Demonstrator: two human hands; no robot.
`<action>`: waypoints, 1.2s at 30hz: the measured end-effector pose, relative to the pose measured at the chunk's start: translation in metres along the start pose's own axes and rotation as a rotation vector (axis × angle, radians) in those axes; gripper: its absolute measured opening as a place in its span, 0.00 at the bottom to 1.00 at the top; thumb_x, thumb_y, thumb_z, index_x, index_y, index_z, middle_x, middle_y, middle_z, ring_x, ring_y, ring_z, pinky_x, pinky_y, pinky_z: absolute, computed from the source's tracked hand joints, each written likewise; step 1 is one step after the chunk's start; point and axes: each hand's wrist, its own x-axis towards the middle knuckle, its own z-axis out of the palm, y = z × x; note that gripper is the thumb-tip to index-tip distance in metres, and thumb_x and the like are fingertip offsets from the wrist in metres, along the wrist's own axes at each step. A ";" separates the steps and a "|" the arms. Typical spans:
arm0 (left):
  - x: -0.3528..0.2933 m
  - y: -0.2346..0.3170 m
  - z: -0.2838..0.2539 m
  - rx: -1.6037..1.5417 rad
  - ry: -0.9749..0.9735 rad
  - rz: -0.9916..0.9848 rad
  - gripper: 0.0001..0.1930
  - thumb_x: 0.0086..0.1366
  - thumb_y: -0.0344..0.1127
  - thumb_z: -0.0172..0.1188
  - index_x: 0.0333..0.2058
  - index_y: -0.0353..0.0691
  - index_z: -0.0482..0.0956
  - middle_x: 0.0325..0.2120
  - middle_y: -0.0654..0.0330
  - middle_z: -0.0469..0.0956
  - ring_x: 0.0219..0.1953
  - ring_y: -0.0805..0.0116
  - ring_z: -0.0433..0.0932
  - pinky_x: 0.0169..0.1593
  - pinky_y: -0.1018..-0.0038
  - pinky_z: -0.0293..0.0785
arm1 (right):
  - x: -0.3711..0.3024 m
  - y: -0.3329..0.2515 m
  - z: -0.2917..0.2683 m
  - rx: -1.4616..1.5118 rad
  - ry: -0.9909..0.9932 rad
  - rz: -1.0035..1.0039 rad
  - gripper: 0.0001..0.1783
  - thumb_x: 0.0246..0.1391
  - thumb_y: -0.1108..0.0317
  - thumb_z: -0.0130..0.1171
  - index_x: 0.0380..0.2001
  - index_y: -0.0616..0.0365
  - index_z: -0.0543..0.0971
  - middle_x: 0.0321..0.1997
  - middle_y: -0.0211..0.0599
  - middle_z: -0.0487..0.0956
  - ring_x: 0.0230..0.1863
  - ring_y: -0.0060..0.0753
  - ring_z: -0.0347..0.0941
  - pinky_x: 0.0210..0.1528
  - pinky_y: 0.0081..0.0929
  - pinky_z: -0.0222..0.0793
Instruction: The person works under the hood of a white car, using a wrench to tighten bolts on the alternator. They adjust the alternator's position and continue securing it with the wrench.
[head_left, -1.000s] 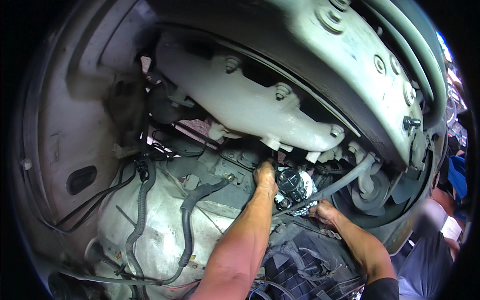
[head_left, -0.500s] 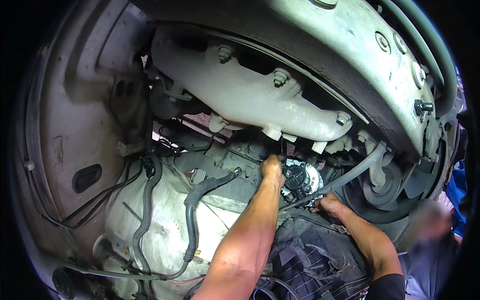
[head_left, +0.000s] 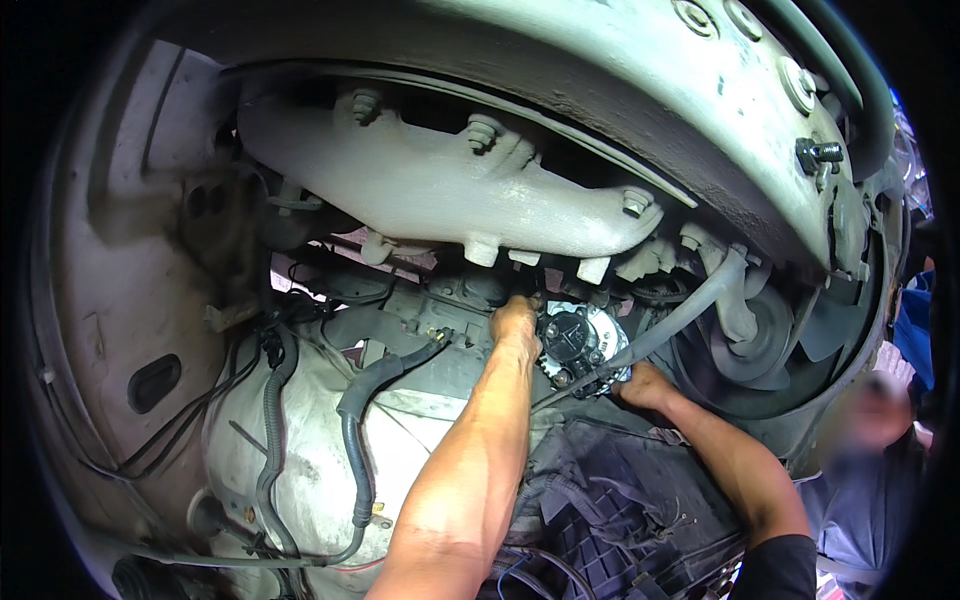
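Note:
A silver alternator (head_left: 583, 345) with a black round rear cover sits low in the engine bay, under the manifold. Against its left side is my left hand (head_left: 514, 326), closed, knuckles up; the fingertips and whatever they grip are hidden. My right hand (head_left: 648, 387) holds the alternator's lower right edge, fingers curled in behind it. A grey hose (head_left: 680, 318) slants across in front of the alternator's right side, just above my right hand. Left of my left wrist lies the bare end of a thick sleeved cable (head_left: 385, 375).
Overhead runs a pale cast manifold (head_left: 430, 185) with several bolts. A pulley and fan (head_left: 750, 340) stand to the right. Below are a black ribbed plastic housing (head_left: 620, 500) and a pale rounded casing (head_left: 290, 470). Another person (head_left: 860, 500) is at the lower right edge.
The whole view has shifted, so the manifold, alternator and cables appear farther left and slightly higher. Both hands stay at the alternator, with no clear change in their hold.

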 end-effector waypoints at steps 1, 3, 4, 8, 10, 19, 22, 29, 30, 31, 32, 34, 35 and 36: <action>0.003 0.000 0.000 0.050 0.019 0.022 0.16 0.53 0.29 0.63 0.38 0.23 0.79 0.42 0.44 0.79 0.40 0.56 0.76 0.41 0.59 0.75 | -0.008 -0.004 -0.005 -0.087 0.028 -0.001 0.34 0.48 0.56 0.64 0.51 0.73 0.73 0.50 0.65 0.77 0.54 0.56 0.75 0.58 0.38 0.71; 0.006 0.000 -0.003 0.144 0.039 0.069 0.17 0.53 0.31 0.63 0.38 0.23 0.79 0.42 0.44 0.79 0.41 0.56 0.76 0.43 0.60 0.74 | -0.024 -0.019 -0.016 -0.202 0.060 -0.033 0.38 0.48 0.53 0.65 0.54 0.74 0.70 0.53 0.67 0.76 0.58 0.57 0.72 0.61 0.38 0.68; 0.006 -0.001 -0.003 0.202 0.041 0.081 0.17 0.55 0.34 0.63 0.38 0.23 0.79 0.42 0.44 0.79 0.42 0.57 0.77 0.44 0.61 0.74 | -0.032 -0.028 -0.024 -0.232 0.068 -0.065 0.39 0.48 0.54 0.65 0.56 0.75 0.68 0.54 0.66 0.76 0.58 0.56 0.73 0.60 0.38 0.69; -0.005 0.003 -0.001 0.297 0.046 0.101 0.19 0.57 0.36 0.62 0.41 0.23 0.80 0.43 0.43 0.81 0.43 0.59 0.77 0.45 0.61 0.74 | -0.066 -0.072 -0.053 -0.264 0.210 -0.305 0.47 0.46 0.54 0.67 0.62 0.72 0.61 0.60 0.65 0.70 0.64 0.56 0.66 0.64 0.40 0.65; -0.013 0.007 0.002 0.524 0.070 0.192 0.19 0.59 0.38 0.60 0.41 0.23 0.80 0.45 0.45 0.81 0.44 0.57 0.78 0.47 0.63 0.73 | -0.081 -0.092 -0.063 -0.235 0.238 -0.383 0.50 0.42 0.54 0.70 0.65 0.66 0.59 0.59 0.61 0.67 0.64 0.57 0.65 0.63 0.42 0.66; -0.019 0.017 0.012 1.283 0.107 0.418 0.20 0.61 0.38 0.47 0.37 0.29 0.84 0.44 0.41 0.80 0.51 0.47 0.79 0.54 0.61 0.74 | -0.069 -0.146 -0.046 -0.268 0.252 -0.231 0.57 0.47 0.46 0.67 0.70 0.65 0.52 0.68 0.63 0.57 0.68 0.62 0.60 0.66 0.49 0.63; -0.017 0.022 0.012 1.626 0.006 0.490 0.19 0.63 0.36 0.46 0.40 0.33 0.85 0.45 0.44 0.81 0.52 0.51 0.80 0.55 0.61 0.74 | -0.060 -0.145 -0.037 -0.347 0.333 -0.248 0.54 0.47 0.49 0.69 0.68 0.66 0.54 0.64 0.65 0.60 0.64 0.64 0.63 0.65 0.49 0.64; -0.024 0.028 0.013 2.016 -0.051 0.582 0.20 0.64 0.36 0.44 0.42 0.33 0.84 0.49 0.45 0.79 0.54 0.54 0.79 0.58 0.60 0.72 | -0.047 -0.140 -0.054 -0.115 0.217 -0.283 0.55 0.40 0.44 0.73 0.61 0.72 0.62 0.55 0.68 0.70 0.58 0.67 0.69 0.60 0.50 0.67; -0.023 0.027 0.014 1.889 -0.010 0.530 0.20 0.64 0.36 0.44 0.42 0.32 0.84 0.49 0.44 0.79 0.54 0.52 0.78 0.58 0.60 0.72 | -0.044 -0.143 -0.053 -0.092 0.229 -0.257 0.54 0.39 0.44 0.73 0.60 0.72 0.63 0.54 0.69 0.71 0.57 0.67 0.70 0.59 0.50 0.67; -0.022 0.026 0.014 1.762 0.038 0.482 0.21 0.64 0.37 0.43 0.42 0.32 0.83 0.49 0.44 0.79 0.54 0.51 0.78 0.58 0.60 0.72 | -0.042 -0.147 -0.051 -0.073 0.223 -0.205 0.54 0.38 0.43 0.73 0.59 0.73 0.64 0.52 0.69 0.72 0.56 0.67 0.71 0.58 0.51 0.68; -0.021 0.026 0.015 1.632 0.086 0.435 0.21 0.64 0.37 0.43 0.42 0.31 0.83 0.49 0.44 0.79 0.54 0.50 0.78 0.58 0.60 0.71 | -0.039 -0.152 -0.049 -0.138 0.257 -0.192 0.53 0.35 0.44 0.73 0.57 0.74 0.66 0.52 0.72 0.72 0.54 0.69 0.72 0.57 0.51 0.70; -0.019 0.027 0.015 1.527 0.080 0.354 0.22 0.64 0.39 0.43 0.42 0.29 0.83 0.49 0.43 0.79 0.54 0.48 0.77 0.59 0.60 0.71 | -0.035 -0.156 -0.047 -0.161 0.248 -0.237 0.53 0.34 0.45 0.73 0.56 0.75 0.67 0.54 0.76 0.70 0.54 0.71 0.72 0.56 0.51 0.71; -0.018 0.028 0.015 1.497 0.053 0.313 0.23 0.64 0.40 0.43 0.42 0.29 0.83 0.49 0.42 0.79 0.54 0.48 0.77 0.58 0.60 0.71 | -0.033 -0.157 -0.047 -0.174 0.244 -0.255 0.53 0.33 0.45 0.73 0.56 0.75 0.67 0.54 0.77 0.70 0.55 0.72 0.72 0.56 0.52 0.71; -0.019 0.029 0.015 1.619 0.008 0.338 0.23 0.63 0.40 0.43 0.42 0.28 0.82 0.49 0.42 0.79 0.54 0.47 0.77 0.58 0.60 0.71 | -0.031 -0.157 -0.049 -0.206 0.229 -0.278 0.52 0.32 0.48 0.73 0.55 0.75 0.68 0.53 0.76 0.72 0.54 0.70 0.74 0.54 0.51 0.73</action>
